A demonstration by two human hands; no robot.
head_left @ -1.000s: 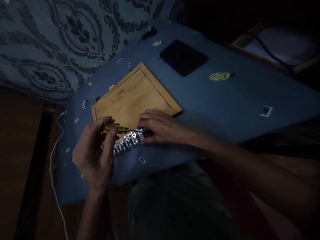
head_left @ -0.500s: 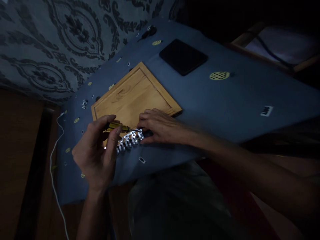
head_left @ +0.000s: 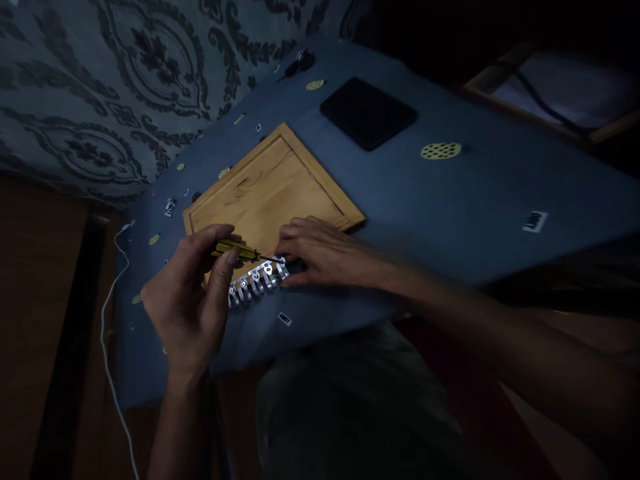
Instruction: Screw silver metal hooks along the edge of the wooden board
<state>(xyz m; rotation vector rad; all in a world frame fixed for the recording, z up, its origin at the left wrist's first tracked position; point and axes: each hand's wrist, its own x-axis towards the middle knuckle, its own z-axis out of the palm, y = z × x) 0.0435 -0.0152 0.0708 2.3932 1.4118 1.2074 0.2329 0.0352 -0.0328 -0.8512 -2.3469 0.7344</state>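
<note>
Pinched in my left hand (head_left: 193, 293) is a screwdriver (head_left: 231, 251) with a yellow and black handle. Its thin shaft points right and its tip meets the right end of a silvery metal part (head_left: 256, 279), a row of several curved ribs with round holes. That part lies along the near edge of a wooden board (head_left: 275, 180). My right hand (head_left: 315, 250) is closed around the part's right end, where something dark shows between thumb and fingers. Its fingertips are partly hidden.
A black flat tablet-like object (head_left: 367, 113) lies beyond the board on the blue tablecloth (head_left: 480, 200). Small metal pieces (head_left: 170, 207) rest at the left, and a dark item (head_left: 300, 62) sits at the far edge. A white cable (head_left: 103, 320) hangs down the left side.
My left hand and the screwdriver handle have shifted slightly left, showing more of the metal part's left end. My right hand keeps its place.
</note>
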